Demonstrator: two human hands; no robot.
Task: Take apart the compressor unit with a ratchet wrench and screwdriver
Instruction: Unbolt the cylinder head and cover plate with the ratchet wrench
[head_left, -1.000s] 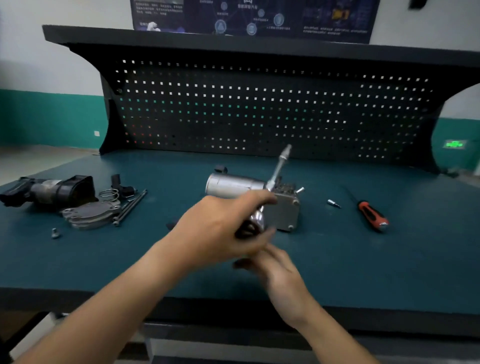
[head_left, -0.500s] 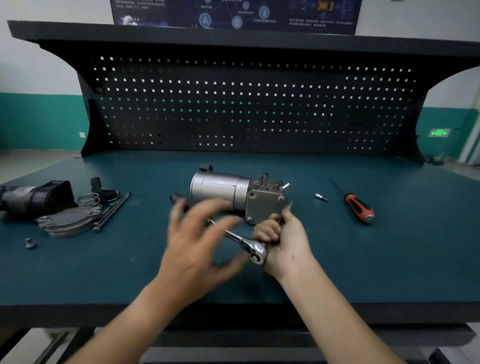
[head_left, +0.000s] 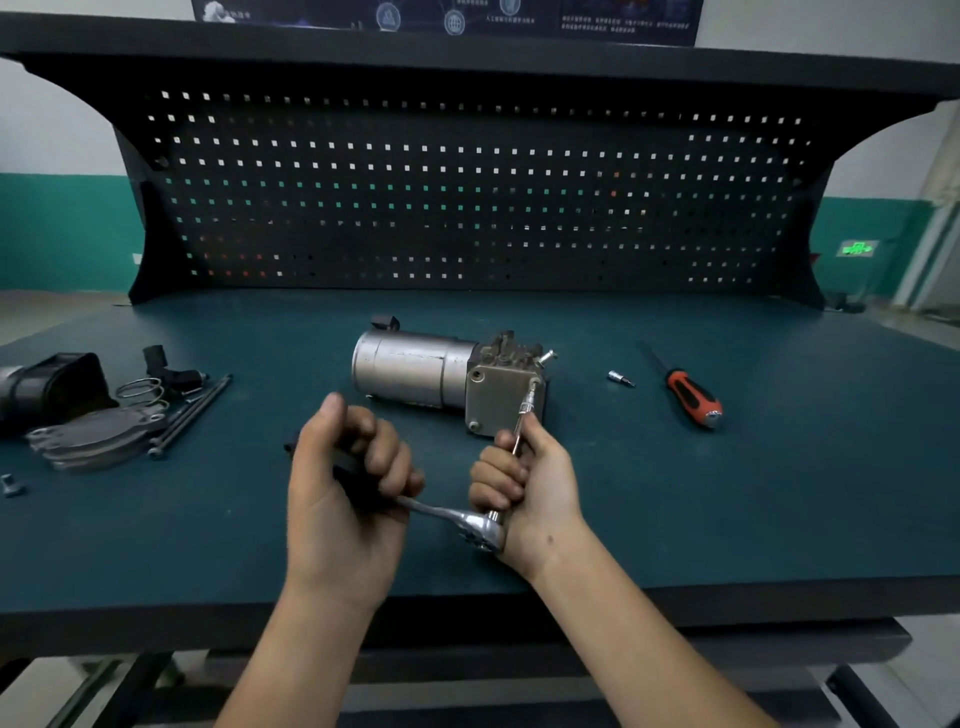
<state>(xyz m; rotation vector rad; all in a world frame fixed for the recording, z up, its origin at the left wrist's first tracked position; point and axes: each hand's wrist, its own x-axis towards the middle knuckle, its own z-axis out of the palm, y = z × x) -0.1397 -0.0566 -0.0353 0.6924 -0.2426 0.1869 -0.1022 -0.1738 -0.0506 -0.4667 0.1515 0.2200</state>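
**Two hands work a ratchet wrench on a compressor unit**

A dark teal tabletop (head_left: 727, 493) fills the scene, backed by a black pegboard (head_left: 467, 208). The compressor unit (head_left: 447, 382) lies on its side at the middle of the tabletop, just beyond both hands. Its silver cylinder points left and its square grey end block faces near and right.

The left hand (head_left: 348, 499) is clenched round the black handle of the ratchet wrench (head_left: 457, 517), near and left of the unit. The wrench's steel neck runs right to its round head, which touches the heel of the right hand (head_left: 530, 488). The right hand's fingers are curled round a thin extension bar (head_left: 524, 410). The bar rises from the wrench head, away from the viewer, to the upper right corner of the end block.

To the right of the unit, apart from the hands, lie a small socket bit (head_left: 621, 378) and a screwdriver (head_left: 691, 395) with a red and black handle.

At the far left lie loose parts: a black housing (head_left: 52, 384), stacked grey plates (head_left: 93, 436), a wire spring (head_left: 140, 387), long bolts (head_left: 192, 415) and one small bolt (head_left: 11, 486).
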